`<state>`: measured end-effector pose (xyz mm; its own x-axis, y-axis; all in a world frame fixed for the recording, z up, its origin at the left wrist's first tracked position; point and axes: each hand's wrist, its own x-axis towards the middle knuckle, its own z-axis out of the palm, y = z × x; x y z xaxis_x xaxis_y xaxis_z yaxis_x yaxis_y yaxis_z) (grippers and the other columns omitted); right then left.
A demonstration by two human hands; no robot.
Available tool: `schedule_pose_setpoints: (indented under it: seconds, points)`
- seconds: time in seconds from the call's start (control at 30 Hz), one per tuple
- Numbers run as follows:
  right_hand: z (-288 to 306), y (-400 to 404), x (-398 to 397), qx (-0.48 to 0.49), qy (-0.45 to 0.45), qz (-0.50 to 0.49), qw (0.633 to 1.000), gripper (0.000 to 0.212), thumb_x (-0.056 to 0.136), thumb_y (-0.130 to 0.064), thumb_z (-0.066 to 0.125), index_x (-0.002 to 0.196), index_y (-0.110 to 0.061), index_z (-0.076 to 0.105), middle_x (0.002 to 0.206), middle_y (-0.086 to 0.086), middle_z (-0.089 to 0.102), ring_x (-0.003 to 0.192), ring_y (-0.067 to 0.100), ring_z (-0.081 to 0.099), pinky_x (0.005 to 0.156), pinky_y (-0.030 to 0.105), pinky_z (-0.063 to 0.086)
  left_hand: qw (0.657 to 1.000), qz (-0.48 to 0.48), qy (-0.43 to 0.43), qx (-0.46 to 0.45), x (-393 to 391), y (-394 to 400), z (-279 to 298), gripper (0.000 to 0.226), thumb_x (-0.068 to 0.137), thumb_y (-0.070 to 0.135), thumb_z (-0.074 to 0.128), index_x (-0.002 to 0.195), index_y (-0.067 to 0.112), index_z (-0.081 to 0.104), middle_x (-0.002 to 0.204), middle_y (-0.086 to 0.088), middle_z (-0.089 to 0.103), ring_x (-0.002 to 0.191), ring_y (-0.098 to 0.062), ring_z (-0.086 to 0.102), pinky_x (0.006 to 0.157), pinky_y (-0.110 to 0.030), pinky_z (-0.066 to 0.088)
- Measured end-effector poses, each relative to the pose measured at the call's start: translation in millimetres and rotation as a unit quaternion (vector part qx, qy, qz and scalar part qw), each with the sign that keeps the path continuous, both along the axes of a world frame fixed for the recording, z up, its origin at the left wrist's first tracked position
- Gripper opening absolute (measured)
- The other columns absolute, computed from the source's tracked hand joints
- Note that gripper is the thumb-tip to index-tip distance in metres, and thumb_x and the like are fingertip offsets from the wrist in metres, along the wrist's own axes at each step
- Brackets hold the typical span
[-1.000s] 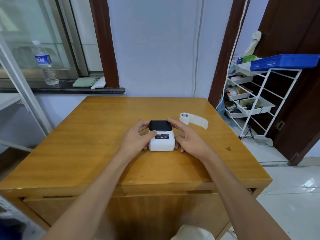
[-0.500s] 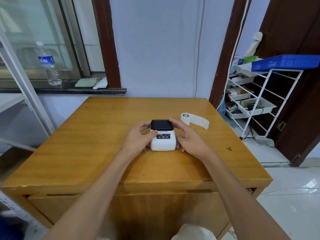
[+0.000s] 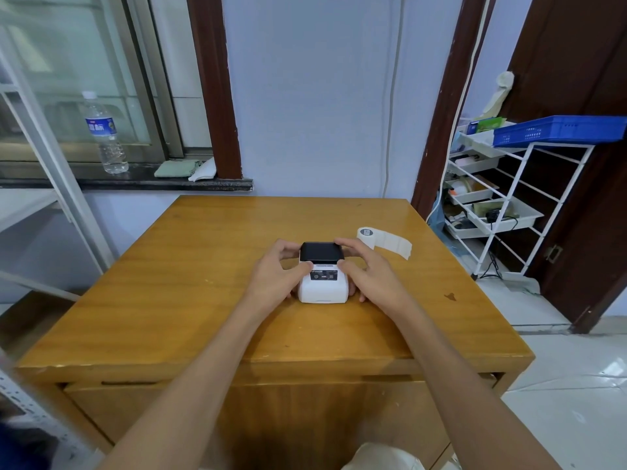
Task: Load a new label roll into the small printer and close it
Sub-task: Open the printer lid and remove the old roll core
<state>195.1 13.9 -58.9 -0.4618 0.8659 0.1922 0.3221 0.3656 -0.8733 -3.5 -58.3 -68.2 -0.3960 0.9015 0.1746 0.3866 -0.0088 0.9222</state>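
A small white printer (image 3: pixel 323 288) with a black lid (image 3: pixel 321 251) sits in the middle of the wooden table (image 3: pixel 176 283). The lid lies flat and shut. My left hand (image 3: pixel 276 272) grips the printer's left side, thumb on the front edge of the lid. My right hand (image 3: pixel 368 271) grips the right side, fingers over the lid's back corner and thumb at its front. A white label roll (image 3: pixel 367 235) lies on the table behind and to the right, with a strip of labels (image 3: pixel 395 246) unrolled toward the right.
A white wire rack (image 3: pixel 502 212) with trays and a blue basket (image 3: pixel 559 129) stands right of the table beside a dark door. A water bottle (image 3: pixel 105 134) stands on the window sill at the back left. A metal shelf frame (image 3: pixel 51 157) is at the left.
Both hands stay on the printer. My right thumb has moved up onto the lid's front edge, and my fingers have closed a little tighter around the lid. The printer has not moved.
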Motion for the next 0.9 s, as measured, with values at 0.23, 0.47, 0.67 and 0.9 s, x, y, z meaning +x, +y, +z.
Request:
schedule_pose_setpoints:
  seconds: [0.23, 0.47, 0.67, 0.9]
  points:
    - [1.4, -3.0, -0.4, 0.009, -0.012, -0.013, 1.000, 0.044, 0.105, -0.028, 0.059, 0.147, -0.041, 0.057, 0.129, -0.014, 0.062, 0.055, 0.004, 0.064, 0.047, 0.023, 0.054, 1.000, -0.004, 0.006, 0.005, -1.6, 0.9, -2.2, 0.031, 0.090, 0.034, 0.075, 0.117, 0.034, 0.060, 0.120, 0.018, 0.066, 0.106, -0.021, 0.072, 0.066, -0.030, 0.049]
    - [6.6, -4.6, -1.8, 0.005, -0.032, -0.014, 0.999, 0.040, 0.108, -0.043, 0.049, 0.148, -0.047, 0.052, 0.119, -0.017, 0.065, 0.059, 0.008, 0.063, 0.041, 0.022, 0.045, 1.000, -0.003, 0.006, 0.005, -1.3, 0.8, -1.4, 0.033, 0.090, 0.034, 0.076, 0.119, 0.032, 0.060, 0.118, 0.020, 0.066, 0.107, -0.019, 0.071, 0.070, -0.031, 0.049]
    - [8.9, 4.5, -7.2, 0.004, -0.018, -0.017, 1.000, 0.038, 0.108, -0.052, 0.046, 0.144, -0.044, 0.055, 0.100, 0.007, 0.075, 0.046, 0.011, 0.059, 0.034, 0.027, 0.041, 1.000, 0.002, -0.009, 0.006, -0.7, 0.1, 0.8, 0.037, 0.088, 0.037, 0.079, 0.118, 0.030, 0.059, 0.120, 0.012, 0.071, 0.100, -0.021, 0.074, 0.058, -0.028, 0.050]
    - [14.2, 7.8, -13.7, -0.001, -0.017, -0.027, 0.999, 0.029, 0.108, -0.056, 0.042, 0.132, -0.048, 0.056, 0.097, 0.011, 0.078, 0.042, 0.008, 0.058, 0.033, 0.026, 0.041, 0.999, -0.010, -0.028, 0.014, 0.6, -2.9, 3.0, 0.044, 0.087, 0.032, 0.083, 0.121, 0.025, 0.057, 0.124, 0.005, 0.071, 0.097, -0.023, 0.074, 0.046, -0.022, 0.049]
